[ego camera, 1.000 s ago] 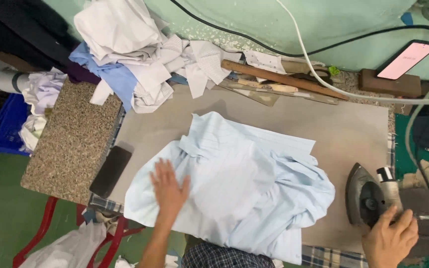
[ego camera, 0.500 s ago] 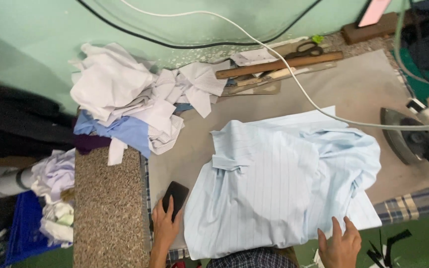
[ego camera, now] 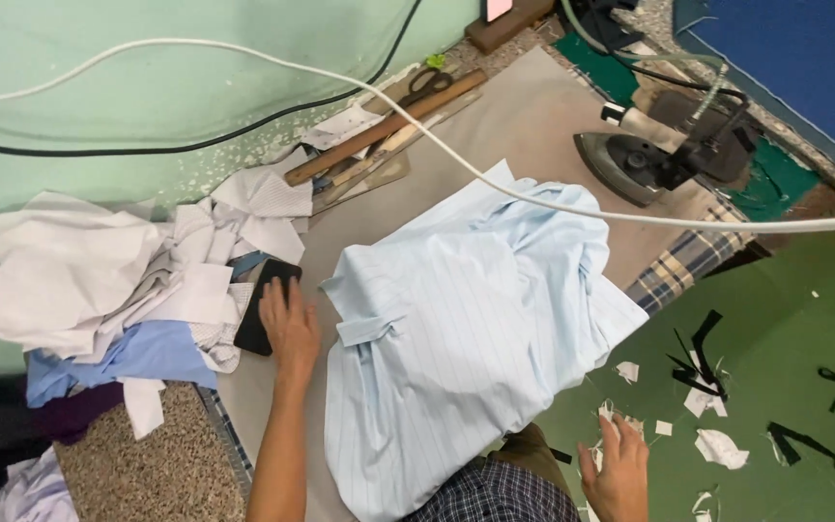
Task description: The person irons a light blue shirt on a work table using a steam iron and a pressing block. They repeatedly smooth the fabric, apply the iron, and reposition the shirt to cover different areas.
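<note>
Resting left hand (ego camera: 289, 324) flat on black phone (ego camera: 265, 302) | right hand (ego camera: 619, 474) fingers spread, empty | shirt (ego camera: 466, 329) between

The flat black rectangular object (ego camera: 265, 304) lies half under the left hand (ego camera: 290, 327), so its lower right corner is hidden. The right hand (ego camera: 619, 477) is cut off at the wrist by the bottom edge. The pale blue striped cotton shirt (ego camera: 456, 338) covers much of the beige padded bench (ego camera: 524, 126). The heap of white fabric pieces (ego camera: 99, 275) buries a blue cloth's upper part.
</note>
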